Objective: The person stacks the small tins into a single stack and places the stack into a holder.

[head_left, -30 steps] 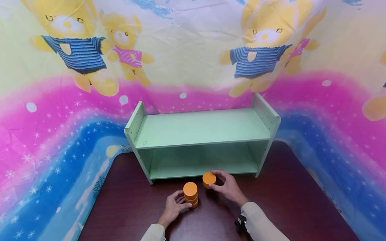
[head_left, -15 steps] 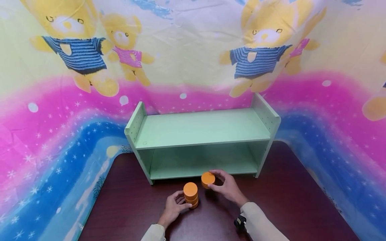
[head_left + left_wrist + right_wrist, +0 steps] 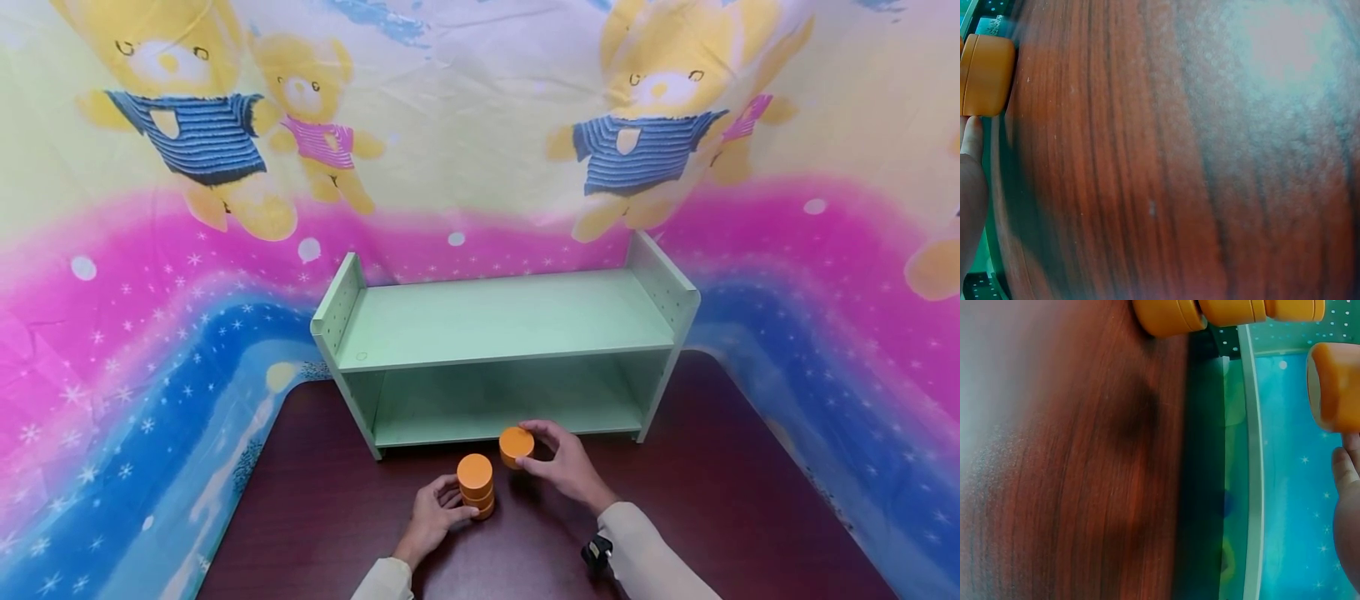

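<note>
Short orange round jars, each with a seam line around it, stand in a stack (image 3: 476, 487) on the dark table; three levels show in the right wrist view. My left hand (image 3: 432, 515) holds the stack low down, its thumb in front and its fingers at the left side. Up and to the right of the stack, my right hand (image 3: 564, 468) pinches another orange jar (image 3: 517, 447) between thumb and fingers. That jar is held above the table, and its pale underside shows in the right wrist view. The left wrist view catches only the stack's lowest jar (image 3: 988, 75) and a finger.
A pale green two-tier shelf (image 3: 502, 321) stands behind the hands, its lower front edge close beyond the held jar. A cartoon-bear cloth (image 3: 465, 150) hangs behind and around the table (image 3: 720, 492).
My right hand, with its jar, has shifted slightly left toward the stack. My left hand has stayed at the stack.
</note>
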Available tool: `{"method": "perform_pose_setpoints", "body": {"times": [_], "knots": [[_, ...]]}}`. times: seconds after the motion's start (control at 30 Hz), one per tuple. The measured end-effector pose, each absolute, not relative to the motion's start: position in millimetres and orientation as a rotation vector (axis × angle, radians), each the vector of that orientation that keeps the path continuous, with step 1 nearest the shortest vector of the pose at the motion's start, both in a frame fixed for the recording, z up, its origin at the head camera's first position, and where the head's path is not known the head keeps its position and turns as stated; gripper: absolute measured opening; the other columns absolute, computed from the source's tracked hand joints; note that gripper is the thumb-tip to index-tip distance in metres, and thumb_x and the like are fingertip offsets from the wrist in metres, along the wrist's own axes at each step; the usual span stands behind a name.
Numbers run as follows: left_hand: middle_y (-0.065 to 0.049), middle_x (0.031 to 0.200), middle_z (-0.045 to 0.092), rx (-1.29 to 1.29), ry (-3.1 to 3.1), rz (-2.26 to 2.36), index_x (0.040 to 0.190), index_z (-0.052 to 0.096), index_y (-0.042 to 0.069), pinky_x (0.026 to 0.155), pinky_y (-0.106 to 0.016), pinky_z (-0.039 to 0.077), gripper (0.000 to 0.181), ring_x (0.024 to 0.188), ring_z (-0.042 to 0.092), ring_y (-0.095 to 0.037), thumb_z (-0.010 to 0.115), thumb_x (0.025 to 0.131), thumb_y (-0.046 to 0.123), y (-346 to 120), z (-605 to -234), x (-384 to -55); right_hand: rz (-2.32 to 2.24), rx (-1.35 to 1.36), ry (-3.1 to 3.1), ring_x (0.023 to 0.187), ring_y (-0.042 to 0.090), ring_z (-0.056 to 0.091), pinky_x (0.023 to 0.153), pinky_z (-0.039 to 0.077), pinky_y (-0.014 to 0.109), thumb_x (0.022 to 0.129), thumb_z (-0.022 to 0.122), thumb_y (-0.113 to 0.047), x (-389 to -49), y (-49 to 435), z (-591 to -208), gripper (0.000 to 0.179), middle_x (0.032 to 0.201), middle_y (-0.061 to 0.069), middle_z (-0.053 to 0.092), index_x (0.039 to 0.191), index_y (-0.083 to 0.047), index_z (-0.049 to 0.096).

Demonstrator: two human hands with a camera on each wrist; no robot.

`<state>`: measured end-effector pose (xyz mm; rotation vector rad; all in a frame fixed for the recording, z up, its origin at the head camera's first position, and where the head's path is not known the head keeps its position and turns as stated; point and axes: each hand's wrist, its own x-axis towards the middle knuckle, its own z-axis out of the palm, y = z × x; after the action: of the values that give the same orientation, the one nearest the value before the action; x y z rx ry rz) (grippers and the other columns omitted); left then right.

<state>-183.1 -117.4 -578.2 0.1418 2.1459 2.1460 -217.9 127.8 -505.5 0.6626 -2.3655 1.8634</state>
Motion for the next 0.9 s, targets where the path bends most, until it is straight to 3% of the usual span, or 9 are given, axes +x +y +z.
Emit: {"method": "perform_pose_setpoints", "body": {"times": [0.37,0.9], "knots": [[-0.028,0.116,0.056,0.152,2.143,2.151,0.115,0.053,-0.014,0.092,-0.036,0.05,0.055,0.11,0.054,-0.04,0.079,0.067,-0.007,-117,-580,-184,1.847,0.711,-2.348,0.114,0.028,0.054,0.1,0.041,0.045,0.075,0.076,-0.001,-219,127,-501,0.048,0.12,0.016,0.058,0.118,0.005,0.055],[-0.025,0.117,0.057,0.173,2.151,2.146,0.116,0.054,-0.012,0.092,-0.04,0.049,0.056,0.109,0.055,-0.039,0.08,0.067,-0.005,-119,-592,-189,1.872,0.749,-2.325,0.114,0.03,0.053,0.099,0.038,0.053,0.075,0.076,-0.001,-219,123,-492,0.048,0.12,0.016,0.058,0.118,0.006,0.055]]}}
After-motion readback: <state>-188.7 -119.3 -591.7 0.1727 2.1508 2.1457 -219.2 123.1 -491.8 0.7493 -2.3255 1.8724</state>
